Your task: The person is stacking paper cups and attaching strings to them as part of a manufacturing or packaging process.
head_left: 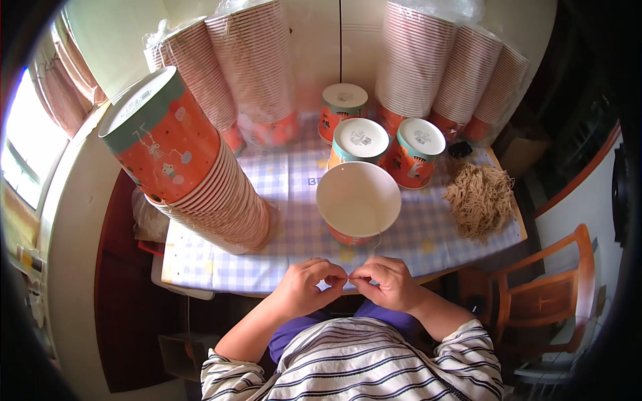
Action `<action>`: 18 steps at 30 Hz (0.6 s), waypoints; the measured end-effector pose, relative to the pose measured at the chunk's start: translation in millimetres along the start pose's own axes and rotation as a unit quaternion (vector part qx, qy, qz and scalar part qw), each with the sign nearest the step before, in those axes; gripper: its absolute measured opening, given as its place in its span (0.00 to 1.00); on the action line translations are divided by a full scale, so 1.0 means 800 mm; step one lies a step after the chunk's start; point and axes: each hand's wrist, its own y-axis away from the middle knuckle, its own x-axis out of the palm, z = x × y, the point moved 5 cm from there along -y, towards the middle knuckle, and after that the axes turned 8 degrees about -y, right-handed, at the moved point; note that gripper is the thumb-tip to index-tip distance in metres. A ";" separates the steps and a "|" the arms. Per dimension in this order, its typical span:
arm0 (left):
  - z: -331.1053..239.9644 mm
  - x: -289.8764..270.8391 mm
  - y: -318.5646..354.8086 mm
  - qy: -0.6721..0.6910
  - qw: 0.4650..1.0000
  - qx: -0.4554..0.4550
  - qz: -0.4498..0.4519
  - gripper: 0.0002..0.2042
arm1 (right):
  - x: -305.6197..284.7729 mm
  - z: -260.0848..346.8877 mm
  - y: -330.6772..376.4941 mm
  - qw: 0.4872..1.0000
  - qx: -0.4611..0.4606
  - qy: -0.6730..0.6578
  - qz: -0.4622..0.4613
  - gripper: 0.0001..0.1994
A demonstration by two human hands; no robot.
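My left hand (309,286) and my right hand (388,284) meet in front of the table's near edge. Thumb and forefinger of each are pinched together at the fingertips, with a thin string (376,246) between them. The string runs from beside my right hand up to the near right rim of a paper bucket (358,197). That bucket stands upright, mouth up, its white inside showing and orange print low on its outside. How the string is fixed to the rim is too small to tell.
Behind it, three orange-and-teal buckets (420,154) stand bottom up. A tall nested stack (207,180) leans at left. Plastic-wrapped stacks (414,63) line the back. Tan strings (480,200) lie heaped at right on the checked tablecloth (294,200). A wooden chair (542,301) stands right.
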 end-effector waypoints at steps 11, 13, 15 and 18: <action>0.009 0.004 0.006 0.006 0.999 -0.009 -0.034 0.06 | 0.008 -0.001 0.001 1.000 -0.002 0.010 -0.008 0.10; 0.005 0.003 0.005 -0.034 0.998 0.016 -0.042 0.06 | 0.007 0.000 0.000 1.000 -0.005 0.014 -0.010 0.10; 0.001 0.003 0.003 -0.068 0.996 0.047 -0.042 0.07 | 0.005 0.000 -0.001 1.000 0.001 0.020 -0.007 0.09; -0.009 0.001 -0.004 -0.123 0.988 0.088 -0.034 0.07 | -0.001 -0.002 -0.004 1.000 0.023 0.004 0.009 0.08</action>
